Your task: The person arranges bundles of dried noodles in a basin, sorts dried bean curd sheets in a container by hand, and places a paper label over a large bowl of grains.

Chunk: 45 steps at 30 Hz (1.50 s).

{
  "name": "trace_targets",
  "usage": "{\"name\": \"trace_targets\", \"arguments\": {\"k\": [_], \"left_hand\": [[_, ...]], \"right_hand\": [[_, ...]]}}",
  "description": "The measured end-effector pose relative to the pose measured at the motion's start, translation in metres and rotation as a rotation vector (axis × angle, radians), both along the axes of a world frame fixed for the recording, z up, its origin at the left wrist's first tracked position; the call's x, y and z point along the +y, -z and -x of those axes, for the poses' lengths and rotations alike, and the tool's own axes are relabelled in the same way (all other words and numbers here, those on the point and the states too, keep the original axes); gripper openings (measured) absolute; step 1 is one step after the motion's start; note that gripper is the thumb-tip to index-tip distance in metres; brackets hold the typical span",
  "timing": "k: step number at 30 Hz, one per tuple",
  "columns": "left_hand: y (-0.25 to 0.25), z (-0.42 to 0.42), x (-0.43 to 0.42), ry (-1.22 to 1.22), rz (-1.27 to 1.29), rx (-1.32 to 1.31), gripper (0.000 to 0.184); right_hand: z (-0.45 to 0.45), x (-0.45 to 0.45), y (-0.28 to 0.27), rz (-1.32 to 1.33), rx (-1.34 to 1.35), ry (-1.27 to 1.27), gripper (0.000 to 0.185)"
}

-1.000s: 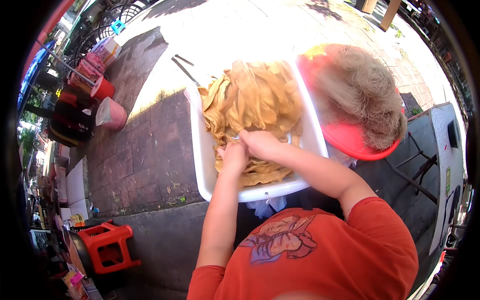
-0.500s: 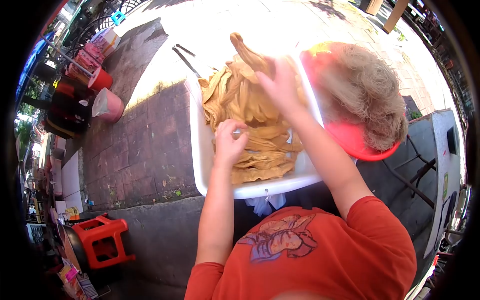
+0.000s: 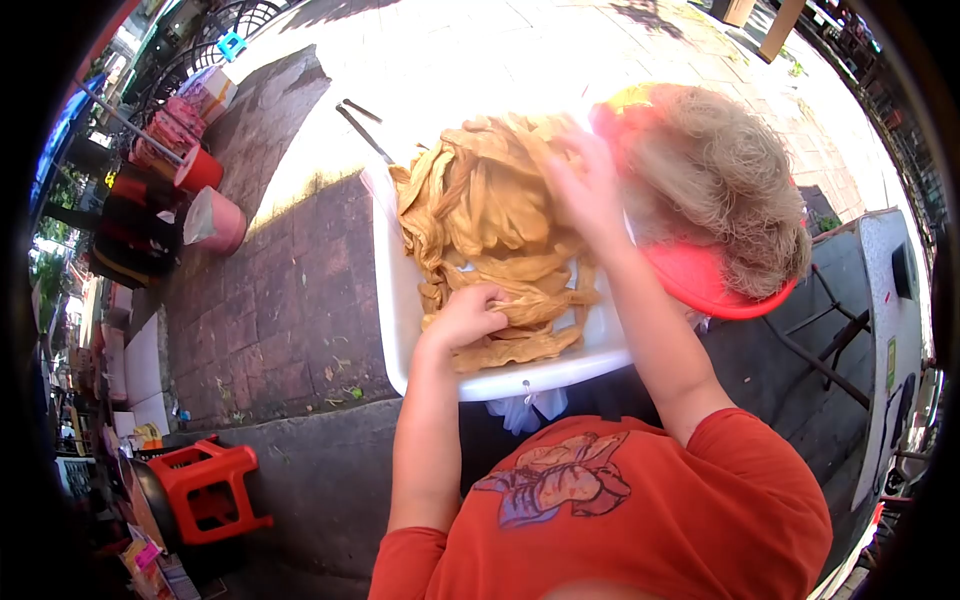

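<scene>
A white plastic tub (image 3: 392, 340) holds a heap of soft, wrinkled tan strips (image 3: 490, 215); their exact kind is unclear. My left hand (image 3: 465, 318) is at the near side of the heap, its thumb and fingers closed on the edge of one strip. Over the far right part of the heap, beside the tub's right wall, is my right hand (image 3: 592, 190). Motion and glare smear its fingers, so whether it grips a strip cannot be made out.
Right of the tub, a red basin (image 3: 690, 280) bears a tangled mass of pale, thin strands (image 3: 725, 190). Dark tongs (image 3: 362, 130) lean at the tub's far left corner. A red stool (image 3: 205, 490) stands at lower left, a pink bucket (image 3: 215, 218) farther off, and a grey table (image 3: 880, 300) at right.
A strip that my right hand held up over the far end now lies lower on the heap; that hand moved right. My left hand came down onto the near strips and closed on one.
</scene>
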State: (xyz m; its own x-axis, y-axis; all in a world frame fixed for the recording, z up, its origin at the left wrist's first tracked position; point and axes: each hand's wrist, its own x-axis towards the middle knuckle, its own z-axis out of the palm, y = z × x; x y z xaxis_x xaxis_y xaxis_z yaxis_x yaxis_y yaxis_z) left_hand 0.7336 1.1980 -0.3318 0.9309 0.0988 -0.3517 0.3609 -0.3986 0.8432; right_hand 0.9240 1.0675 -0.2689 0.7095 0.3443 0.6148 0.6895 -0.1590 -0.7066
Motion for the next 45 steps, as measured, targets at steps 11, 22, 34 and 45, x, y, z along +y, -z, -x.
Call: {"name": "trace_targets", "arguments": {"k": [11, 22, 34, 45], "left_hand": [[-0.003, -0.009, 0.002, -0.460, 0.793, -0.559, 0.039], [0.019, -0.020, 0.009, -0.552, 0.333, -0.453, 0.043], [0.034, -0.011, 0.004, -0.209, -0.324, -0.284, 0.022], [0.031, -0.012, 0.001, -0.219, -0.388, -0.246, 0.020]], "right_hand": [[0.086, 0.015, 0.031, 0.022, 0.417, -0.489, 0.058], [-0.009, 0.036, -0.046, -0.153, -0.071, -0.082, 0.030], [-0.012, 0.057, -0.009, 0.351, -0.308, -0.008, 0.038], [0.015, 0.030, 0.014, 0.657, -0.598, -0.186, 0.038]]}}
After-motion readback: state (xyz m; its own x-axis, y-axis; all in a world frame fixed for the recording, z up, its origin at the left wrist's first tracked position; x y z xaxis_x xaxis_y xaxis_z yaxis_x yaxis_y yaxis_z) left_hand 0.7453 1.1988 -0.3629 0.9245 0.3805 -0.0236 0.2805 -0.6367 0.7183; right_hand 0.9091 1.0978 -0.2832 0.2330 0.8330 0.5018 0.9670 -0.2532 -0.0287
